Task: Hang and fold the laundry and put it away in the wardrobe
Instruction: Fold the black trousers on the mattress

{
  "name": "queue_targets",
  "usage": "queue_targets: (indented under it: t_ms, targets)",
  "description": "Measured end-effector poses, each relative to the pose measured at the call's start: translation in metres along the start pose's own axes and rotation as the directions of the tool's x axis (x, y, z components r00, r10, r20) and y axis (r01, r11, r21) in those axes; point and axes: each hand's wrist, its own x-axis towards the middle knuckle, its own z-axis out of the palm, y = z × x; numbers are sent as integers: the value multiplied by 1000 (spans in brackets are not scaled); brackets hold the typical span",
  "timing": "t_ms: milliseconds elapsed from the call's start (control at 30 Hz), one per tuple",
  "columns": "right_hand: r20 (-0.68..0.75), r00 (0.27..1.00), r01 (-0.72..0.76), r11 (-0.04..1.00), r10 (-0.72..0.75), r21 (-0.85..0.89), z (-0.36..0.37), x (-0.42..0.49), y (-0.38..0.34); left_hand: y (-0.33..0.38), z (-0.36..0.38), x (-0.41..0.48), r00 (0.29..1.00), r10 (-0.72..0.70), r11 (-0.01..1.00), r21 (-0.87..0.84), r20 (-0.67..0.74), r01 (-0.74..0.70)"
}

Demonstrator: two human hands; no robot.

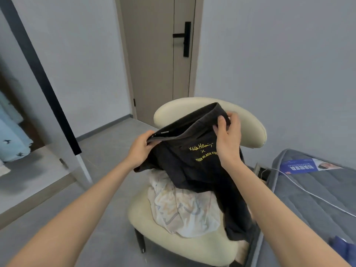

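A black T-shirt (pixel 192 170) with yellow lettering hangs lifted above a cream chair (pixel 185 247). My left hand (pixel 141 149) pinches the left side of its collar. At the collar's right side, my right hand (pixel 228 135) grips the fabric with thumb over the edge. The shirt's lower part drapes down onto the seat. Under it lies a crumpled pale patterned garment (pixel 183 207) on the seat.
A grey mattress (pixel 312 193) with a blue leaflet and a white cable lies to the right. The open wardrobe (pixel 17 132) with light-blue clothes stands at the left behind a black frame edge. A closed beige door (pixel 156 60) is straight ahead.
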Motion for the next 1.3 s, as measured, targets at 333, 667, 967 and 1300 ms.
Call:
queue_targets:
  t_ms: [333, 667, 967, 1300]
  targets:
    - [-41, 994, 108, 980, -103, 170, -38, 20, -139, 147, -80, 6, 919, 198, 980, 52, -342, -192]
    - [166, 978, 63, 935, -127, 349, 21, -31, -229, 169, -234, -78, 893, 188, 967, 238, -408, -95]
    - [374, 927, -201, 859, 12, 471, 125, -97, -270, 125, -320, -206, 972, -46, 934, 335, -231, 123]
    - [507, 862, -241, 892, 15, 382, 190, -151, -265, 15, -287, -324, 893, -380, 916, 36, -241, 399]
